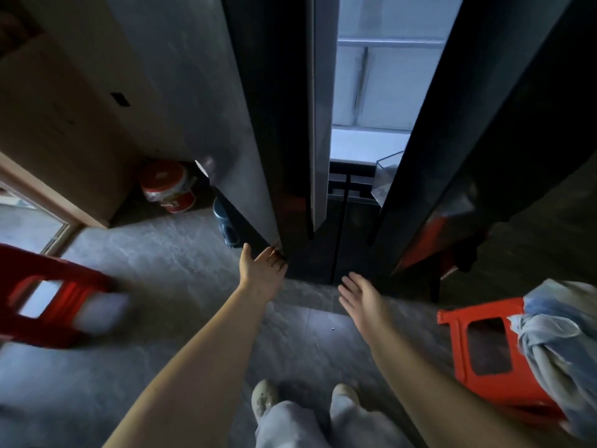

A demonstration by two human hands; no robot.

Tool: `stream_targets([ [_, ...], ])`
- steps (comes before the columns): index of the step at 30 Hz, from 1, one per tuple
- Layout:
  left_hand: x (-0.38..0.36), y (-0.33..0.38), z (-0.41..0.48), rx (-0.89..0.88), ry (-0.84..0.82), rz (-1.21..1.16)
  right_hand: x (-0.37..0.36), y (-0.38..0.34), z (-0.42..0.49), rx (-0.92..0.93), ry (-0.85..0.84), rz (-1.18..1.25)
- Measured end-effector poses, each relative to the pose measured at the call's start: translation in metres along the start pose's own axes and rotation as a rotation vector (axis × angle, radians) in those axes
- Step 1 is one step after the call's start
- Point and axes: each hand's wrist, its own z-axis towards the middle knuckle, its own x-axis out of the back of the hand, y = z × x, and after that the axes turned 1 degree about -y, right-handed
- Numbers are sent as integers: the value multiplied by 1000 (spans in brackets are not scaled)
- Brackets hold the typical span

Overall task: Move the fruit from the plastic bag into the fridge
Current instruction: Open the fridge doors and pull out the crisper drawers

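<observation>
Nearest you on your right, the plastic bag (555,334) sits bunched and knotted on top of the orange stool (484,350), spilling over its right edge. No fruit shows, so it is probably all still inside the bag and nothing has gone in yet. Neither hand carries anything. Your right hand (360,294) hangs free with relaxed, straight fingers, short of the right door (452,140). Your left hand (263,266) lies spread against the lower corner of the left door (200,108), fingertips on its edge, pressing rather than clasping. Both doors stand partly swung out, and between them the fridge (371,92) shows a lit white shelf (365,143) and a clear bin (389,176) by the right door. The step in hand looks like getting the doors wide. Push the left one steadily from that corner, take the right one by its inner edge, and swing it gently, since the stool and bag stand close to its sweep.
</observation>
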Motion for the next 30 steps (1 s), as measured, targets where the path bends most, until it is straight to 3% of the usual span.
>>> stream_targets([
  [4,19,9,-14,12,5,24,-59,-4,-18,291,-102,-400],
  [12,86,49,-26,84,-21,26,-147,-11,-35,736,-277,-590],
  [18,126,87,-40,75,-59,86,-171,44,-46,830,-161,-654],
  [26,178,131,-57,-7,-54,83,-207,86,-81,900,-363,-747],
  [30,200,152,-68,-92,20,53,-211,114,-82,858,-356,-907],
])
